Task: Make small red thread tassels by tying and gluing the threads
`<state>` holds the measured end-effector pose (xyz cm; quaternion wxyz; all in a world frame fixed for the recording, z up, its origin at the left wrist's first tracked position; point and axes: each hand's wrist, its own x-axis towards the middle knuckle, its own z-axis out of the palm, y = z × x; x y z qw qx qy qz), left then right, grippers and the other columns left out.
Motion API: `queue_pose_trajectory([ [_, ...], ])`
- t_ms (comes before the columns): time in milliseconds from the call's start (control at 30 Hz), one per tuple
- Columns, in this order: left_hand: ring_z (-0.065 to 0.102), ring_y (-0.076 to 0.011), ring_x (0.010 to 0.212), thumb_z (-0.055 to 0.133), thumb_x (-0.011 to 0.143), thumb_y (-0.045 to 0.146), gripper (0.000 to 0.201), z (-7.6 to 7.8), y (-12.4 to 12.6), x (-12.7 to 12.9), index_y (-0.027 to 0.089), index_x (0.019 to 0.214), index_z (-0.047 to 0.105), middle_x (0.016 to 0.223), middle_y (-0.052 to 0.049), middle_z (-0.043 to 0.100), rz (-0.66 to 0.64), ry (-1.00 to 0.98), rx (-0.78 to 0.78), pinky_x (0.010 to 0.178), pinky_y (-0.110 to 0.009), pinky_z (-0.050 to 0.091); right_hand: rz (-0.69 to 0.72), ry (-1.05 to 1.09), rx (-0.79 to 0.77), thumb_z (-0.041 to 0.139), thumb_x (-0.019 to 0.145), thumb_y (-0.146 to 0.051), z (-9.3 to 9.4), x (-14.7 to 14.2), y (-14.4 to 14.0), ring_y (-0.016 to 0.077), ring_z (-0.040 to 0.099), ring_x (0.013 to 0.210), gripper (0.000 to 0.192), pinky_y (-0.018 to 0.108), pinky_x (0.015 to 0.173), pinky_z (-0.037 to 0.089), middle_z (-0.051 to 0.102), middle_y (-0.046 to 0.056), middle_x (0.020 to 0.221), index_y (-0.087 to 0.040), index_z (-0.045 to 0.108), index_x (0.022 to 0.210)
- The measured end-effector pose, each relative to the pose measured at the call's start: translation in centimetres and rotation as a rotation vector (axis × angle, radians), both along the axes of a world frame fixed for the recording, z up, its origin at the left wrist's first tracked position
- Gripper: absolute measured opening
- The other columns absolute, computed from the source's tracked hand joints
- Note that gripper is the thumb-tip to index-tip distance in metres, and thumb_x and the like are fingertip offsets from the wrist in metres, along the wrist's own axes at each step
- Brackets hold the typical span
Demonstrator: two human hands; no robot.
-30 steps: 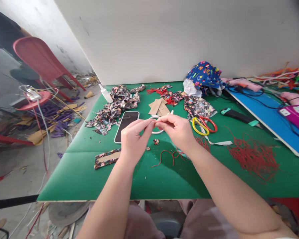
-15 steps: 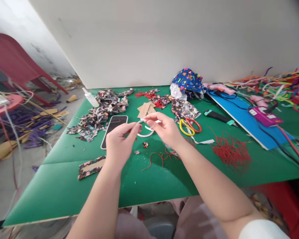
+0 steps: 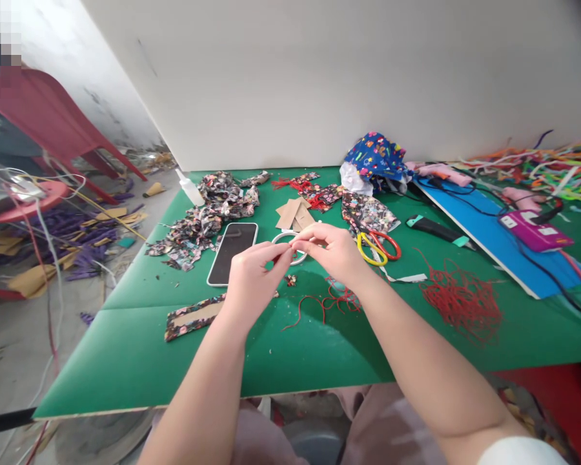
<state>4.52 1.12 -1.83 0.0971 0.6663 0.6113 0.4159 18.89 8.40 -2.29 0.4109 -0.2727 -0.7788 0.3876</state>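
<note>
My left hand (image 3: 257, 276) and my right hand (image 3: 337, 255) meet fingertip to fingertip above the middle of the table. Both are pinched on a thin white ring (image 3: 281, 236), whose near side is partly covered by my fingers. Just below them lies a small scrap of floral fabric (image 3: 290, 280). A phone (image 3: 234, 248) with a white edge is left of the ring, and cut cardboard pieces (image 3: 294, 213) lie behind it. Under my left wrist, a floral-covered cardboard strip (image 3: 193, 316) is partly hidden.
Scissors (image 3: 378, 248) with yellow and red handles lie right of my hands, near a cutter knife (image 3: 438, 230) and tangled red string (image 3: 459, 297). Floral fabric scraps (image 3: 213, 206) and a glue bottle (image 3: 190, 188) sit at back left. A purple device (image 3: 535, 231) rests on a blue board.
My fingertips have come together over the ring, where they were apart before. The view has shifted a little, so the table things appear farther right.
</note>
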Motion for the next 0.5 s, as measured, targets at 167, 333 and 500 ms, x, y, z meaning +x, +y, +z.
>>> queue_pose_trajectory([
  [167, 0.054, -0.0095, 0.057, 0.053, 0.082, 0.027, 0.02, -0.1, 0.04, -0.05, 0.02, 0.078, 0.071, 0.062, 0.0, 0.063, 0.012, 0.027, 0.01, 0.054, -0.02, 0.039, -0.015, -0.054, 0.106, 0.055, 0.083, -0.029, -0.21, -0.12, -0.02, 0.011, 0.056, 0.074, 0.014, 0.025, 0.067, 0.044, 0.064, 0.0, 0.077, -0.019, 0.062, 0.076],
  [333, 0.058, -0.0105, 0.061, 0.055, 0.08, 0.028, 0.017, -0.34, 0.15, -0.01, 0.02, 0.079, 0.07, 0.068, 0.0, 0.068, 0.003, -0.018, -0.012, 0.057, -0.021, 0.042, -0.035, -0.051, 0.153, 0.052, 0.085, -0.03, -0.31, -0.34, -0.13, 0.0113, 0.055, 0.076, 0.016, 0.025, 0.07, 0.042, 0.062, 0.0, 0.077, -0.019, 0.059, 0.075],
  [500, 0.06, -0.0123, 0.062, 0.057, 0.079, 0.03, 0.017, -0.79, 0.28, 0.15, 0.02, 0.079, 0.071, 0.07, -0.001, 0.07, -0.014, -0.078, -0.027, 0.057, -0.022, 0.045, -0.05, -0.028, 0.173, 0.051, 0.086, -0.027, -0.35, -0.53, -0.29, 0.0112, 0.054, 0.077, 0.016, 0.025, 0.071, 0.041, 0.06, -0.001, 0.076, -0.019, 0.057, 0.074],
])
